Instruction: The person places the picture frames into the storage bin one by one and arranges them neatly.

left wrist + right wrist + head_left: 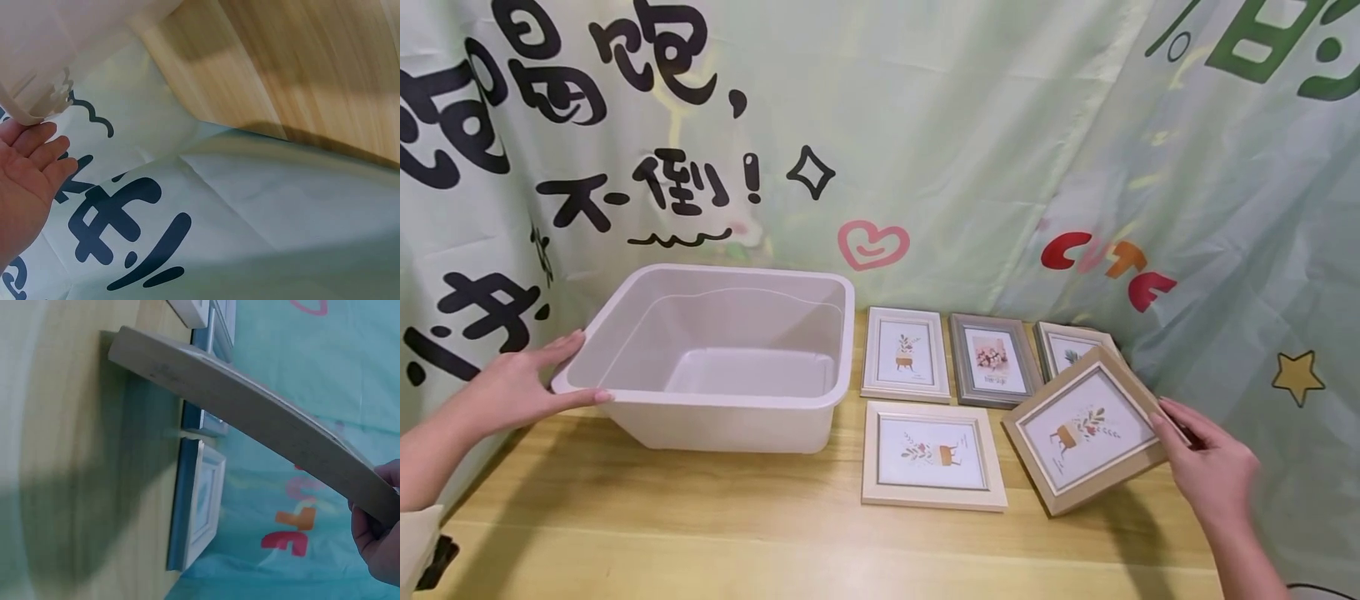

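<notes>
My right hand (1213, 467) pinches a tan wooden picture frame (1086, 429) by its right edge, thumb on the front. The frame is tilted, its right side raised; the right wrist view shows its long side edge (250, 419) slanting over the table. Whether its lower end touches the table I cannot tell. At the left, my left hand (523, 387) holds the near left corner of a pale plastic tub (715, 425), thumb along the front rim. In the left wrist view, fingers (40, 147) bend under the tub's rim (15, 112). Inside the tub I see only its bare floor.
A white frame (906, 354), a grey frame (996, 358) and a partly covered light frame (1067, 346) lie in a back row. Before them lies a cream frame (932, 454), its picture sideways. A printed curtain (970, 167) hangs behind the wooden table (737, 533).
</notes>
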The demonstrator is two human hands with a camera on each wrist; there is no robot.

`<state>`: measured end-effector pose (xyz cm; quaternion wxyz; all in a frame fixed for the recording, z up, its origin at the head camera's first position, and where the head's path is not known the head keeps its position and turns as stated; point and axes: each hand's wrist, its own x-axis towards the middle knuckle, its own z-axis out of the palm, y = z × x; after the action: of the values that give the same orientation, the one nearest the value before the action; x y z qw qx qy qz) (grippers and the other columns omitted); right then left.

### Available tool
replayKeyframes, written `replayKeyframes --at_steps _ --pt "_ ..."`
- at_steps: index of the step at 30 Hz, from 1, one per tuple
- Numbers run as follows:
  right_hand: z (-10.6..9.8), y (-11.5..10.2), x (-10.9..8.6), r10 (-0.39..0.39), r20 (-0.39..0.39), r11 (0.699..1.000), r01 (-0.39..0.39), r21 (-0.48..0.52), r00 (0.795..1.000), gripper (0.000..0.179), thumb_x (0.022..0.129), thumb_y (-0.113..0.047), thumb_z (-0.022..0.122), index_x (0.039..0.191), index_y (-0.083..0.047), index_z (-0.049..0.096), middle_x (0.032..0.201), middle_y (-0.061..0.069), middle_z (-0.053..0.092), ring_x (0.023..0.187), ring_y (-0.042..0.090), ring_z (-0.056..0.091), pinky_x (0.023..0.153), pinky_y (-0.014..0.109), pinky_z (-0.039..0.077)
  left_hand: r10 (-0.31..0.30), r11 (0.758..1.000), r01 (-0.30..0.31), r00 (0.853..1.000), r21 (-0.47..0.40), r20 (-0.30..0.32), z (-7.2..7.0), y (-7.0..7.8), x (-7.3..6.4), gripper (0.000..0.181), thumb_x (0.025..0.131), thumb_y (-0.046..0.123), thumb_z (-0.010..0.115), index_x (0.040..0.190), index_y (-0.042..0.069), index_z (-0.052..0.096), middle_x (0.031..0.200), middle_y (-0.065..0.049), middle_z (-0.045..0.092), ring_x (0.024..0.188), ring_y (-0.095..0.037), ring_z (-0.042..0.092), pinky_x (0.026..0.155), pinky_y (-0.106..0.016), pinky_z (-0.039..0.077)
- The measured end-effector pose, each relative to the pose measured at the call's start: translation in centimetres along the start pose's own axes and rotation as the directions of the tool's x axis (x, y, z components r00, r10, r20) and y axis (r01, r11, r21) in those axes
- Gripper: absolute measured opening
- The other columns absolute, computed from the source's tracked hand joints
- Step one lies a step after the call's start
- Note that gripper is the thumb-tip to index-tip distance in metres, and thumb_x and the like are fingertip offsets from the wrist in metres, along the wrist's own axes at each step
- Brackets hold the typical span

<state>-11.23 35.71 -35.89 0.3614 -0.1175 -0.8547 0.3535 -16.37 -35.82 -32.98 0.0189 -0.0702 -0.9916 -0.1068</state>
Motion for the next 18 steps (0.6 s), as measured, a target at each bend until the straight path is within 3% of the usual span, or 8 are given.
replayKeyframes --at_steps 7,14,17,18 --pt "0.5 -1.9 0.5 -0.15 -0.038 0.989 0.15 -0.003 0.988 0.021 0.075 0.0 0.071 0.094 0.008 0.07 0.081 -0.054 0.044 0.074 -0.034 0.044 0.063 -0.008 0.033 0.007 1.0 -0.006 1.0 0.018 -0.017 -0.1 0.0 0.1 0.099 0.073 0.053 0.07 0.139 -0.008 0.029 0.131 -0.04 0.033 0.106 -0.063 0.043 0.075 -0.061 0.045" --pt "1.1 -3.0 1.1 -0.149 -0.074 0.988 0.146 -0.045 0.986 0.019 0.077 -0.004 0.07 0.092 0.005 0.072 0.077 -0.056 0.04 0.07 -0.035 0.041 0.063 -0.008 0.03 0.003 1.0 -0.004 1.0 0.031 0.021 -0.2 0.0 0.1 0.1 0.075 0.054 0.067 0.141 -0.008 0.025 0.136 -0.037 0.03 0.111 -0.062 0.039 0.079 -0.064 0.043" --pt "1.2 -3.3 1.4 -0.188 -0.074 0.981 0.182 -0.072 0.979 0.018 0.077 -0.006 0.069 0.091 0.005 0.072 0.077 -0.057 0.037 0.07 -0.036 0.038 0.063 -0.007 0.028 -0.002 0.999 0.001 1.0 0.035 0.028 -0.3 0.0 0.1 0.1 0.075 0.055 0.067 0.141 -0.007 0.024 0.137 -0.038 0.029 0.111 -0.062 0.039 0.08 -0.064 0.042" --pt "1.2 -3.5 1.6 -0.214 -0.073 0.975 0.207 -0.085 0.974 0.018 0.077 -0.006 0.069 0.091 0.005 0.072 0.077 -0.052 0.046 0.07 -0.037 0.038 0.064 -0.007 0.027 -0.003 0.999 0.002 1.0 0.038 0.03 -0.3 0.0 0.1 0.101 0.075 0.055 0.067 0.141 -0.007 0.024 0.136 -0.038 0.029 0.111 -0.062 0.039 0.08 -0.064 0.042"
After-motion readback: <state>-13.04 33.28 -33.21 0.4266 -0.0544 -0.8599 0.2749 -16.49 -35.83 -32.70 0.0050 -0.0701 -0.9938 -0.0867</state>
